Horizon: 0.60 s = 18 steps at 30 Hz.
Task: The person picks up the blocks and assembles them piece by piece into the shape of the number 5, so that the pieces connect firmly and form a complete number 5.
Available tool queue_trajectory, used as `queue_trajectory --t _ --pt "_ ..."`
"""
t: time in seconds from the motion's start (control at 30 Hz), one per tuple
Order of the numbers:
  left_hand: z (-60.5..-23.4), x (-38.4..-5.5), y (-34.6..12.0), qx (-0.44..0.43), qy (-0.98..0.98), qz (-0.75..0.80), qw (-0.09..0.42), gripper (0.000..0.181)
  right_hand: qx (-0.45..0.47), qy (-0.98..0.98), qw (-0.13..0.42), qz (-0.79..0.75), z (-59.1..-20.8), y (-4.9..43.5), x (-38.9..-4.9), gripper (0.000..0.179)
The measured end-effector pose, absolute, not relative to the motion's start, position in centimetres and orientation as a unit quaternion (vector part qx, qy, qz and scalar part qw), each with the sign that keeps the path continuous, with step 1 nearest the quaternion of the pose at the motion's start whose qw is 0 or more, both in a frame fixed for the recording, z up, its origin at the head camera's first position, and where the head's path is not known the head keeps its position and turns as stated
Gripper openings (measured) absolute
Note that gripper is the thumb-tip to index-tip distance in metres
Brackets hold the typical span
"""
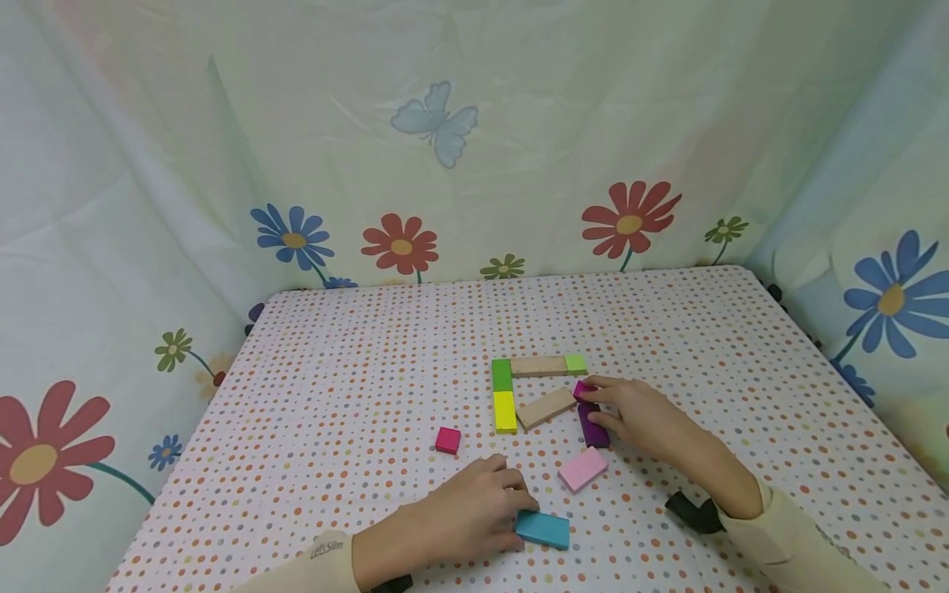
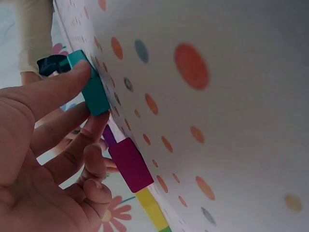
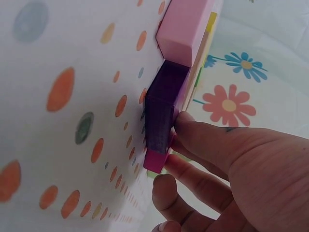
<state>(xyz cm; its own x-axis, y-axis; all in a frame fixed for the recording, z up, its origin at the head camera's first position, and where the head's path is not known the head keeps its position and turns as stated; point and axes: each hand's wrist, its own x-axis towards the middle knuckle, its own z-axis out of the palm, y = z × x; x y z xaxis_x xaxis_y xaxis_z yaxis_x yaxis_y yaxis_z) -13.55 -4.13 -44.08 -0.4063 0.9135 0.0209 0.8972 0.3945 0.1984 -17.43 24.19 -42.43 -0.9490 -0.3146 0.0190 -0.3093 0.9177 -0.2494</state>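
Observation:
My left hand (image 1: pixel 474 506) pinches a flat teal block (image 1: pixel 544 529) near the table's front; in the left wrist view its thumb lies along the teal block (image 2: pixel 89 87). At the right of the block layout, my right hand (image 1: pixel 648 416) has its thumb on a dark purple block (image 1: pixel 593 426) and fingers at a small magenta cube (image 1: pixel 582 390) touching its far end. The right wrist view shows the purple block (image 3: pixel 164 104) standing close by the pink block (image 3: pixel 183 31). A plain wooden block (image 1: pixel 546 408) slants between the yellow block (image 1: pixel 505 412) and the magenta cube.
Behind the yellow block stand a green block (image 1: pixel 502 375), another wooden block (image 1: pixel 539 366) and a light green cube (image 1: pixel 575 364) in an angled row. A crimson cube (image 1: pixel 448 440) sits apart at left. The dotted tablecloth (image 1: pixel 356 371) meets a flowered curtain (image 1: pixel 519 165) at the back.

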Motion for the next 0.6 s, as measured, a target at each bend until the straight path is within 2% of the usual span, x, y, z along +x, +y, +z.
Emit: queue_trajectory --t 0.6 --pt "-44.24 -14.5 -3.61 0.501 0.86 0.086 0.04 0.034 -0.15 0.981 0.025 -0.124 -42.5 24.15 -17.54 0.04"
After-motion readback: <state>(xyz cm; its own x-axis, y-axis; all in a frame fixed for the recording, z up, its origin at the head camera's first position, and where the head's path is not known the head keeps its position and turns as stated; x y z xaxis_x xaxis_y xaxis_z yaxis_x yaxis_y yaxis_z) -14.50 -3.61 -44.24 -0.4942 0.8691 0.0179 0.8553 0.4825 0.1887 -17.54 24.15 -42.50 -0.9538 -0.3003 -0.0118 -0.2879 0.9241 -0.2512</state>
